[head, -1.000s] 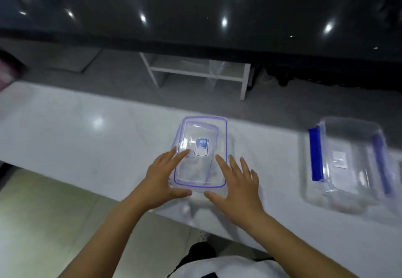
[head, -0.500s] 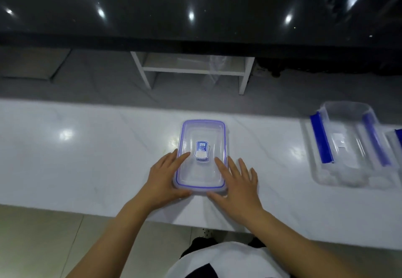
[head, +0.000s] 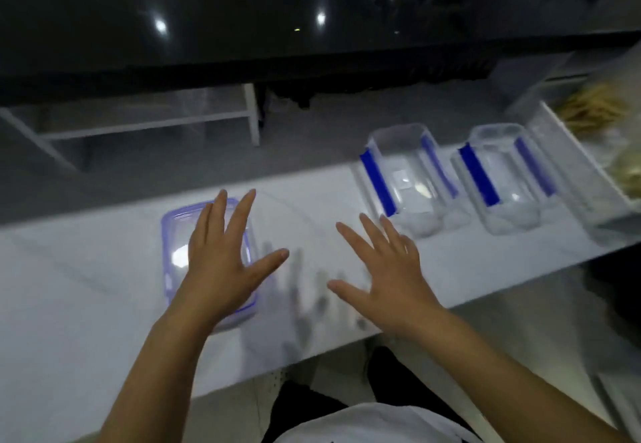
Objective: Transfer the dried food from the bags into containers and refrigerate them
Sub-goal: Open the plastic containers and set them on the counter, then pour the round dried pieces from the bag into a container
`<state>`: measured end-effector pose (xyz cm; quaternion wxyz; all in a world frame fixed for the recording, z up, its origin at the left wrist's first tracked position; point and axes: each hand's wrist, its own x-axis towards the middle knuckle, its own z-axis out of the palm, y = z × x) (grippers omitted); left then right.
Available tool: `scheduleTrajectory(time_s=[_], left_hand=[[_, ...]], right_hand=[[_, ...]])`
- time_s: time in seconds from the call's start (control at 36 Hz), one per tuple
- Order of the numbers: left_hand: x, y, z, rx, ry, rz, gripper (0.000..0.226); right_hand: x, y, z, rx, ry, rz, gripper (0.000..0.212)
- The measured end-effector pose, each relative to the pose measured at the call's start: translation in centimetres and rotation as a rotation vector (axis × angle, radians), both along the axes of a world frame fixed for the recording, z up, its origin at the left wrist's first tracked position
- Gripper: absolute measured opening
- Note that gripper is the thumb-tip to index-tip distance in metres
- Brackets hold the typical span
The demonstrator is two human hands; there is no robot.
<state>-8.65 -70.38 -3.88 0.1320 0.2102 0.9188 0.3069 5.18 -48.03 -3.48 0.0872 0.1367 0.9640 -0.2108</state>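
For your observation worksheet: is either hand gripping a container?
No. The left hand and right hand are spread open, gripping nothing.

Both of your bare forearms enter from the lower edge of the frame and reach toward its centre. Your left hand (head: 225, 265), left of centre, is palm down with its fingers (head: 239, 213) straight and spread and the thumb angled out to the right. Your right hand (head: 385, 276), right of centre, is likewise palm down, fingers splayed toward the upper left, thumb pointing left. The two hands are apart, and neither holds anything.
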Motion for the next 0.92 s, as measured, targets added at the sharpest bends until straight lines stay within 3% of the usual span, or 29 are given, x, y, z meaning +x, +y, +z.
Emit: scheduleTrajectory(time_s=[0.25, 0.36, 0.5, 0.69, 0.92], left_hand=[[8.6, 19.9, 1.6, -0.007, 0.104, -0.44, 0.093], [14.2, 27.3, 2.2, -0.01, 0.091, -0.57, 0.093], [20.3, 36.0, 2.3, -0.079, 0.072, -0.711, 0.094], [26.0, 45.3, 2.8, -0.013, 0.053, -0.741, 0.091], [25.2, 53.2, 6.8, 0.232, 0.142, -0.667, 0.101]], right_hand=[[14.1, 15.3, 4.9, 0.038, 0.15, -0.533, 0.079], [21.2, 21.5, 4.4, 0.014, 0.168, -0.644, 0.084], [29.3, 28.6, 3.6, -0.013, 0.182, -0.728, 0.07], [36.7, 38.5, 3.7, -0.023, 0.205, -0.801, 0.1], [36.7, 46.7, 5.8, -0.263, 0.415, -0.795, 0.075]])
